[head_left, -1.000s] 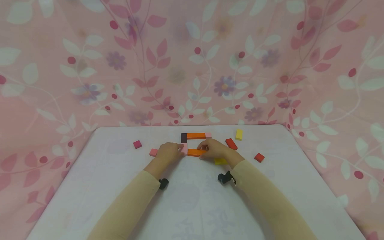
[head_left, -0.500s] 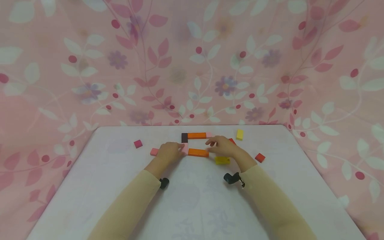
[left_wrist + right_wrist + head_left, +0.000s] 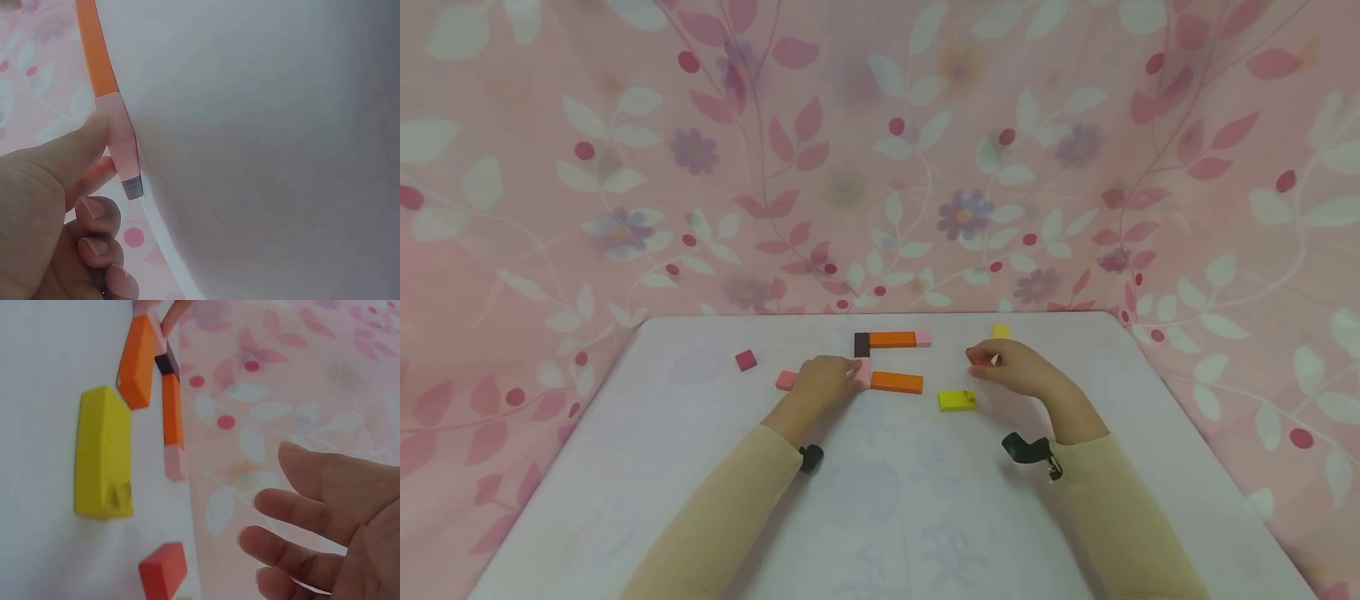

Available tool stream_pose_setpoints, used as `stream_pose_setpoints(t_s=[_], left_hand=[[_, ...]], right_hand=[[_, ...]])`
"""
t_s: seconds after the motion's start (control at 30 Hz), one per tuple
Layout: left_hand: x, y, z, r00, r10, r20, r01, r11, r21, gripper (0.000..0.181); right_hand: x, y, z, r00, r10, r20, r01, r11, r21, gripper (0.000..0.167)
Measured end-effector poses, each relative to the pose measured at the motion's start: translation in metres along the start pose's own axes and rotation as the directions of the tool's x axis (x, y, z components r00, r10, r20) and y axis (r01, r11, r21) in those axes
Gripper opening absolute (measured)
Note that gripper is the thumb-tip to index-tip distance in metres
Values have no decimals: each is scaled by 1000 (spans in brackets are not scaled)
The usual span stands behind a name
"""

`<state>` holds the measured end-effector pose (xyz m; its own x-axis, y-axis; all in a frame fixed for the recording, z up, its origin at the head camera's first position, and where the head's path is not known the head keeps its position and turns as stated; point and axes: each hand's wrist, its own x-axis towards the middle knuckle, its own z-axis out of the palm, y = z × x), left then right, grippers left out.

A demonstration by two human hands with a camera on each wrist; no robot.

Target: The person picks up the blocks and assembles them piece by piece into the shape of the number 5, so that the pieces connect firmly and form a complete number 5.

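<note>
My left hand (image 3: 820,379) pinches a pink block (image 3: 864,373) between thumb and index finger, the other fingers curled beside it in the left wrist view. One orange block (image 3: 897,382) runs right from that pink block. Behind it a dark block (image 3: 862,344) joins a second orange block (image 3: 892,339), which ends in a small pink block (image 3: 922,338). My right hand (image 3: 1018,367) is over a red block (image 3: 975,356), partly covering it in the head view. In the right wrist view, that hand's fingers (image 3: 287,547) are spread and hold nothing; the red block lies apart from them.
A yellow block (image 3: 957,401) lies in front of the right hand, and another yellow block (image 3: 1002,331) sits behind it, partly hidden. Leftward are a crimson block (image 3: 746,360) and a pink piece (image 3: 786,380) beside the left hand. The white table (image 3: 880,517) ends at a floral cloth.
My right hand has let go of the front orange block and moved right to the red block. Its arm now hides another red block at right. The left hand stays put.
</note>
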<state>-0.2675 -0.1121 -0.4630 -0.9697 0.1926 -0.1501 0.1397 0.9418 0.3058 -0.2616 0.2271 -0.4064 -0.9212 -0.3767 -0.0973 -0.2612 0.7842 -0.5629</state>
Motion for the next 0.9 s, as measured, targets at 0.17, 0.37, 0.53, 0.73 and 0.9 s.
stream_pose_setpoints(t_s=[0.17,0.37,0.53,0.73,0.9], left_hand=[[0,0,-1,1000,13,-6,-13,1000,6,51],[-2,1,-1,1000,10,1,-10,1000,6,50],[-3,3,-2,1000,-2,7,2,1000,1,52],[-3,4,-3,1000,12,0,-12,1000,6,54],[-3,3,-4,999,33,-5,-33,999,25,54]], right_hand=[[-14,16,-6,996,85,-35,-84,996,17,44],[-26,32,-14,990,139,-35,-137,990,34,41],[-32,47,-20,986,161,-31,-161,987,18,42],[-39,60,-21,979,203,-34,-203,979,-8,44],[-43,73,-19,975,218,-40,-218,976,-1,45]])
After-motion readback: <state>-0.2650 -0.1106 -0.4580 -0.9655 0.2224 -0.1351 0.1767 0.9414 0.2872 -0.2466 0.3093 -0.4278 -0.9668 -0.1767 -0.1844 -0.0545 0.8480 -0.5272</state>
